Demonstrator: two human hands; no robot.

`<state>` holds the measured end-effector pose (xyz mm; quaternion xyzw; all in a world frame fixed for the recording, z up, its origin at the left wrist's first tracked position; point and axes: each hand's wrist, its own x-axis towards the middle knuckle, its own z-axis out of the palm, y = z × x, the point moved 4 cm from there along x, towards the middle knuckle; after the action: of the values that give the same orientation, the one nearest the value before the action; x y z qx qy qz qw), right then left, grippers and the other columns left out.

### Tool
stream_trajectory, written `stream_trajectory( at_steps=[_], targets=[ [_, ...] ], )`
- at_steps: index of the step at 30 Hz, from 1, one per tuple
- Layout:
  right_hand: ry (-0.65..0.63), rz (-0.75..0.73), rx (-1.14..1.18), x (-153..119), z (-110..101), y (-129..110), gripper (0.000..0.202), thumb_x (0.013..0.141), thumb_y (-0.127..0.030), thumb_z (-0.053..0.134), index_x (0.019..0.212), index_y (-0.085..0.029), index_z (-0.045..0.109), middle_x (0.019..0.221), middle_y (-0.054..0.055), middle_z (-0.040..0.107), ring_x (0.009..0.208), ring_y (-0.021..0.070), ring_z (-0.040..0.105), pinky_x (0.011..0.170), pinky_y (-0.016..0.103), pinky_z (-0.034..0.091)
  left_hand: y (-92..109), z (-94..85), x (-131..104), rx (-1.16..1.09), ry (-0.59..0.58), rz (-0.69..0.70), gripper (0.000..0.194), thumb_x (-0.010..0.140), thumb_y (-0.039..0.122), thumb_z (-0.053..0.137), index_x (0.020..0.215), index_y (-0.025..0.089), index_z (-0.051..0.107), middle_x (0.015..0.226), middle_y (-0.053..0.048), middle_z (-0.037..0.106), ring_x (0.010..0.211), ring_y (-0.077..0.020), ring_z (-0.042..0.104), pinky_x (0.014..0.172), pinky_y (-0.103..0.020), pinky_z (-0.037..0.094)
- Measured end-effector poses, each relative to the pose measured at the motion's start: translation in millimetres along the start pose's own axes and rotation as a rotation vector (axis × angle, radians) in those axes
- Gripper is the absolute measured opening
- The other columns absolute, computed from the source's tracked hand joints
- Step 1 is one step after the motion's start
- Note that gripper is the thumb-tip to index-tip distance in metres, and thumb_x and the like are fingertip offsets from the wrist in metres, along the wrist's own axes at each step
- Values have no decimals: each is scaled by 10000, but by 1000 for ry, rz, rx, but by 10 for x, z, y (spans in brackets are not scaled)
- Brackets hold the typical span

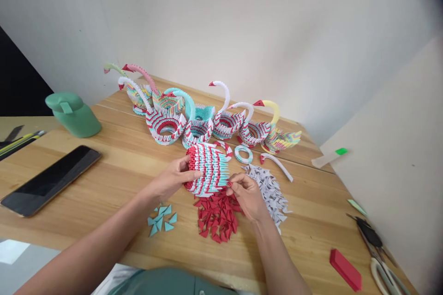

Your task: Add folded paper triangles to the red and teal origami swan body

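A striped paper body (207, 170) is held above the surface (121, 168) by the left grip (175, 178).
That grip is closed round its red end, far fingers hidden; by the right grip (247, 193), pinched at the teal tips, one red piece (229, 185) is held, mostly covered. Two rings are seen, the red-and-white ring (228, 149) partly hidden, the teal-and-white ring (243, 161) whole. Seven raised necks (227, 94) are counted, their overlapping bodies hard to separate.

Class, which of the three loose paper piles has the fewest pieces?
The turquoise pile, left of the other two: a small, sparse scatter, while the red pile and the whitish pile are crowded heaps.
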<state>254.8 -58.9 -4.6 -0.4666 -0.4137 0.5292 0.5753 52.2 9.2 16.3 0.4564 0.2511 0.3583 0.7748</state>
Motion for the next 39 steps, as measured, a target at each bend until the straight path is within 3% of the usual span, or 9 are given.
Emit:
stream_trajectory(
  at_steps=[16, 39],
  targets=[
    [-51, 0, -209, 7, -2, -2, 190, 756, -362, 759, 745, -193, 673, 603, 1, 688, 565, 141, 602, 599, 261, 451, 2, -11, -7, 139, -24, 3, 406, 710, 330, 780, 1042, 138, 644, 1015, -88, 695, 891, -206, 619, 787, -316, 481],
    [24, -9, -98, 24, -84, 40, 213, 696, -334, 808, 750, -209, 644, 587, -17, 671, 543, 146, 616, 579, 261, 475, 52, 13, -6, 94, 4, 19, 411, 688, 340, 793, 1022, 147, 650, 1018, -87, 703, 886, -205, 634, 791, -318, 480]
  ],
)
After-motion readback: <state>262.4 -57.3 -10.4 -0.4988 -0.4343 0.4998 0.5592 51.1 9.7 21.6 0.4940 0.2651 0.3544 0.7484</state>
